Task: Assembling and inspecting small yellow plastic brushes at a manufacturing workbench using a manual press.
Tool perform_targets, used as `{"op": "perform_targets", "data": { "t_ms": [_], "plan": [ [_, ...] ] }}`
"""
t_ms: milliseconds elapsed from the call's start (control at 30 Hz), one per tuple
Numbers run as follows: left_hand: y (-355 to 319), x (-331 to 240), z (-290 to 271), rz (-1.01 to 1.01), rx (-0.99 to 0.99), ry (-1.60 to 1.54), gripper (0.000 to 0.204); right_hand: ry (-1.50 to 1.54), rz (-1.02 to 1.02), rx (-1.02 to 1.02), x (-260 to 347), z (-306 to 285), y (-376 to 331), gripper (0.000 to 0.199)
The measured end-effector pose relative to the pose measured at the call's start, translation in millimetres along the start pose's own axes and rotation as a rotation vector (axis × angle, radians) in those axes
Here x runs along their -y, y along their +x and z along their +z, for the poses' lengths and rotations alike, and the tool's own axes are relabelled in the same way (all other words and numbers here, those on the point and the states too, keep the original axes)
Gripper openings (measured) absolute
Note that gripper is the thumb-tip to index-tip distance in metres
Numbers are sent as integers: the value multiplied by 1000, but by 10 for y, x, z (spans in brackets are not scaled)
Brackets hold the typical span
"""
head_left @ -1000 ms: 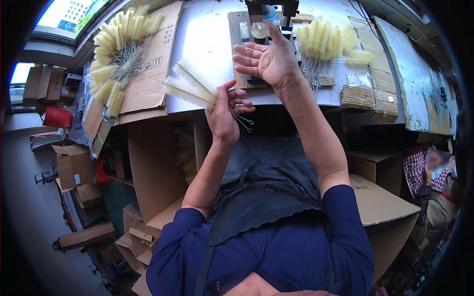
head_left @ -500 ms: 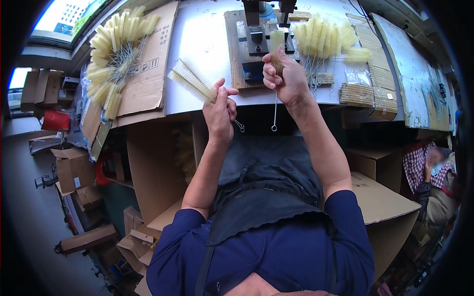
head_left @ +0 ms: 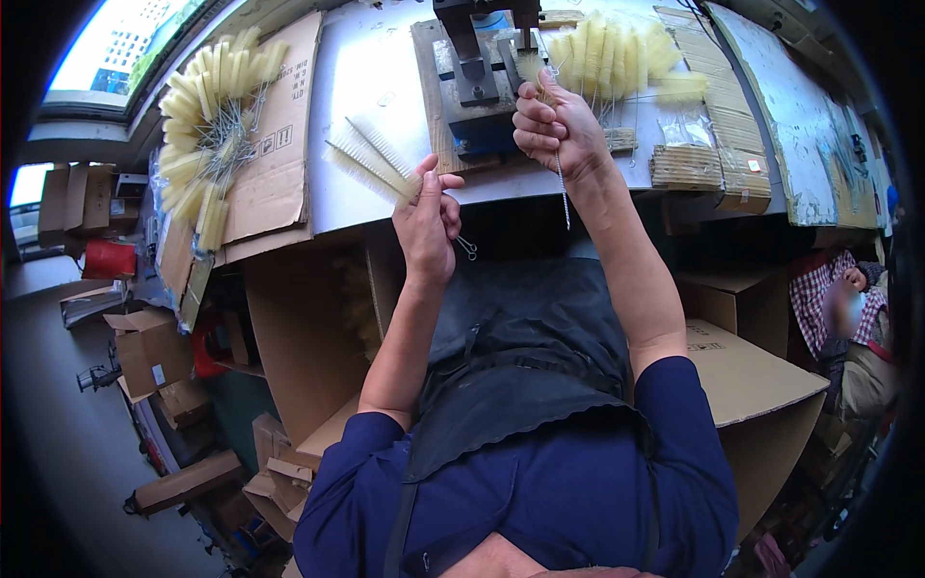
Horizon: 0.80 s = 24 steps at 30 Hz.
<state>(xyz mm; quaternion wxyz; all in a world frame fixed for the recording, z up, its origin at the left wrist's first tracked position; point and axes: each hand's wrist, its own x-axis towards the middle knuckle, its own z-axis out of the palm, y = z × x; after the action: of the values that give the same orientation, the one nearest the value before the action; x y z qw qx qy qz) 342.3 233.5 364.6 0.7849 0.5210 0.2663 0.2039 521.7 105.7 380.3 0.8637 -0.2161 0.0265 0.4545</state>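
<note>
My left hand (head_left: 426,217) is closed round a few bottle brushes (head_left: 371,166), their pale bristles fanning out to the upper left and their wire loops hanging below the palm. Beside the dark metal press (head_left: 474,82), my right hand (head_left: 564,130) grips another bottle brush by its bristle part. That brush's twisted wire stem (head_left: 563,193) points down toward me. Fingers hide much of its bristles. To the right of the press lies a pile of pale yellow brushes (head_left: 607,58), stems toward me.
A second heap of brushes (head_left: 193,125) rests on a cardboard sheet (head_left: 279,164) at the left. Stacked cardboard strips (head_left: 686,169) lie right of my right hand. Open cartons (head_left: 756,371) stand below the table edge. Another person (head_left: 848,328) sits at the far right.
My right hand has shifted slightly right, and the brush stem in it now slants instead of hanging straight. My left hand keeps its brushes. The whole view has shifted a little.
</note>
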Motion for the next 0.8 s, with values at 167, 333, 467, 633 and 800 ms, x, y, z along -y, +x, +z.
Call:
{"op": "perform_targets", "data": {
  "t_ms": [167,333,467,633,800],
  "plan": [
    [25,43,29,20,1,-15,45,-93,-14,-20,37,0,-114,39],
    [19,60,3,-74,54,-89,51,-269,-31,-116,233,-21,-140,40],
    [-24,43,6,-167,198,-65,56,-509,-117,-278,579,-126,-7,43],
    [-93,11,135,-214,300,-50,57,-1183,-663,-653,918,-308,174,52],
    [-119,88,236,-208,335,-32,56,-1193,-741,-449,228,-153,-163,49]
  ]
}}
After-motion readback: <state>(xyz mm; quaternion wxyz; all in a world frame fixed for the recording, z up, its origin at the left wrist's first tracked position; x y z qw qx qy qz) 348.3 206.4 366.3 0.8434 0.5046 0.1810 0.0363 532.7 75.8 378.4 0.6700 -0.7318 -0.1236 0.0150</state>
